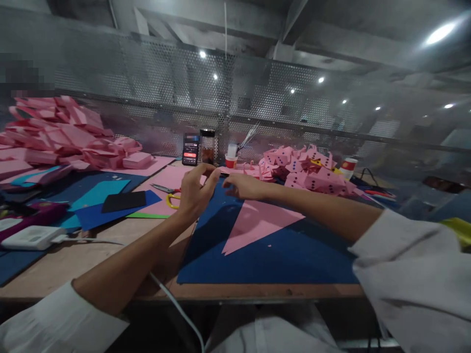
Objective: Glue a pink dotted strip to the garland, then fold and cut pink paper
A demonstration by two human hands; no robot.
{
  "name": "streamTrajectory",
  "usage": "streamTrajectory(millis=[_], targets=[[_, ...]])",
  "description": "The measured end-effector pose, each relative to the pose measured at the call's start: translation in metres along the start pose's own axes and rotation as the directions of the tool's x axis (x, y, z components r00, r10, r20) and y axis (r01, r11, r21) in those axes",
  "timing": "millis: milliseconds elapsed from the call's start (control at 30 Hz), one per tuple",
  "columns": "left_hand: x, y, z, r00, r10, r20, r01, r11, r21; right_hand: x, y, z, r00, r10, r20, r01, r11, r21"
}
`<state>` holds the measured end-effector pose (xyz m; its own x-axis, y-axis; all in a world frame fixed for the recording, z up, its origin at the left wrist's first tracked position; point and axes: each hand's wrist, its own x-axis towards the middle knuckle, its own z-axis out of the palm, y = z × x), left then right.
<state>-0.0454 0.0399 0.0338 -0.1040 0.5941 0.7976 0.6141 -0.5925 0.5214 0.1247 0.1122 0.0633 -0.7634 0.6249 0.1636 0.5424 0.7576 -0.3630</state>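
Observation:
Above the far left part of a blue mat (206,264), my left hand (196,191) is closed, its thumb and bent fingers coming together. What lies between their tips, if anything, cannot be made out. Just to the right, my right hand (243,186) hovers with loosely curved fingers, slightly apart and with nothing visible in them. A folded or layered pink paper triangle (257,220) lies flat on the mat below my right forearm. Yellow-handled scissors (172,200) rest beside my left hand, partly hidden by it.
Pink paper pieces (66,132) are heaped at the far left. Dotted pink paper shapes (305,169) pile up at the back right. A phone (190,149), a dark-lidded jar (208,147) and a red-and-white cup (231,161) stand behind my hands. A white charger (35,238) trails its cable.

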Motion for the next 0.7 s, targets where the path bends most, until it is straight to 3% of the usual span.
streamTrajectory(millis=[100,200,300,467,600,700], targets=[[-0.004,-0.002,0.004,0.993,0.001,0.119,-0.002,1.0,0.013,-0.067,0.027,-0.025,0.999,-0.002,0.045,0.012,0.974,-0.226],[-0.01,-0.004,0.012,0.956,0.035,0.293,-0.054,0.997,0.057,-0.13,0.049,-0.036,0.997,0.03,0.064,-0.014,0.971,-0.239],[-0.019,-0.004,0.019,0.883,0.083,0.463,-0.11,0.993,0.031,-0.172,0.065,-0.03,0.997,0.05,0.061,-0.038,0.982,-0.184],[-0.03,-0.005,0.025,0.75,0.064,0.658,-0.095,0.995,0.011,-0.194,0.083,-0.01,0.999,0.025,0.032,-0.019,0.98,-0.197],[-0.033,-0.007,0.025,0.625,0.122,0.771,-0.193,0.981,0.0,-0.197,0.091,-0.002,0.999,-0.031,-0.011,0.027,0.977,-0.21],[-0.035,-0.009,0.026,0.556,0.121,0.822,-0.236,0.972,0.017,-0.201,0.091,-0.001,0.998,-0.053,-0.044,0.043,0.979,-0.199]])
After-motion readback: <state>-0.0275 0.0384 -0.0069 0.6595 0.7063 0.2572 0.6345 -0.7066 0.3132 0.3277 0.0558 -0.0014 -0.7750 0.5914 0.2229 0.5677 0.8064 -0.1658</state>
